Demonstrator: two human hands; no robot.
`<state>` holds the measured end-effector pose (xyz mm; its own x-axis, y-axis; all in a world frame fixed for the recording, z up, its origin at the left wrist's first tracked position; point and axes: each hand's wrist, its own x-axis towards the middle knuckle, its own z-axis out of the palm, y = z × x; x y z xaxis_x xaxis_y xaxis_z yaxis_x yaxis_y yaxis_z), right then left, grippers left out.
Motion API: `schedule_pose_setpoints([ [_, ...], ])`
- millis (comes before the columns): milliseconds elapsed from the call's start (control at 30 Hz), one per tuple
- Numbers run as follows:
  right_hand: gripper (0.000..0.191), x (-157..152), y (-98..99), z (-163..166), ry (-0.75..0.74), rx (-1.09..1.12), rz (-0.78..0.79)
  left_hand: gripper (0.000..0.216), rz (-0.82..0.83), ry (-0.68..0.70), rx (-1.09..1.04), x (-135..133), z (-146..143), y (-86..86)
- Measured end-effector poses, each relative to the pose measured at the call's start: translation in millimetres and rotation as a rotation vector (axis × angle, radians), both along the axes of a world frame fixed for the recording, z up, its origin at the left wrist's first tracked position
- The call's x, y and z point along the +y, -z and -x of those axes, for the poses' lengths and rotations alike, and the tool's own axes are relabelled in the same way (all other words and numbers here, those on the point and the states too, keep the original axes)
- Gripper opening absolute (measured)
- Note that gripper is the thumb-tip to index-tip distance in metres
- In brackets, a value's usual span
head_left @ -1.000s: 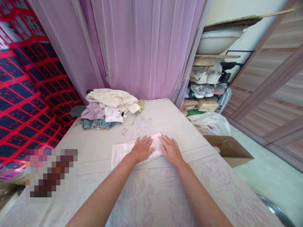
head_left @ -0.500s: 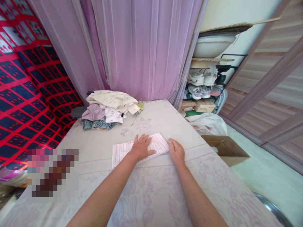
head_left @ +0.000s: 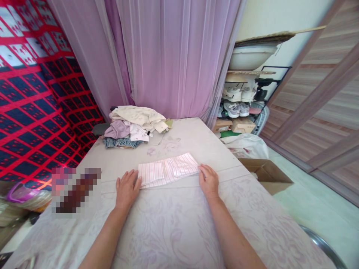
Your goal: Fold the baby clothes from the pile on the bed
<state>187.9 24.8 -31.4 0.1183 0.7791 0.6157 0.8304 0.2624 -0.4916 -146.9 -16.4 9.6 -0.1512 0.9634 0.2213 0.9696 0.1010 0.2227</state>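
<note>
Head view: left hand [head_left: 126,189] is lying open; right hand [head_left: 209,182] is resting curled, grip unclear. Uneven tugging would be rumpling the cloth [head_left: 169,170].

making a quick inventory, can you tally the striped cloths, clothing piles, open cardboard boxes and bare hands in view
Striped cloth: 1
Clothing pile: 1
Open cardboard box: 1
Left hand and right hand: 2
Total: 5

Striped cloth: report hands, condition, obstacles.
Left hand, right hand at opposite ends. Pink-striped cloth folded, lying flat. Clothes pile beyond, apart from it.
</note>
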Motion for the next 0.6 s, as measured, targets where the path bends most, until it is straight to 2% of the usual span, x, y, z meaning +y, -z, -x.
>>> schedule_pose_setpoints([
  [133, 0.03, -19.0, -9.8, 27.1, -0.144, -0.127, 0.003, 0.042, 0.033, -0.076, -0.03, -3.6, 0.1, 5.0],
  [267, 0.03, -24.5, -24.3, 53.2, -0.26, -0.239, 0.06, 0.04, 0.033, -0.086, -0.042, -3.7, -2.2, 3.1],
  [600, 0.033, -9.6, -35.4, 66.4, -0.235, -0.331, 0.287, 0.042, 0.031, 0.01, -0.116, -7.0, 2.0, 8.4],
])
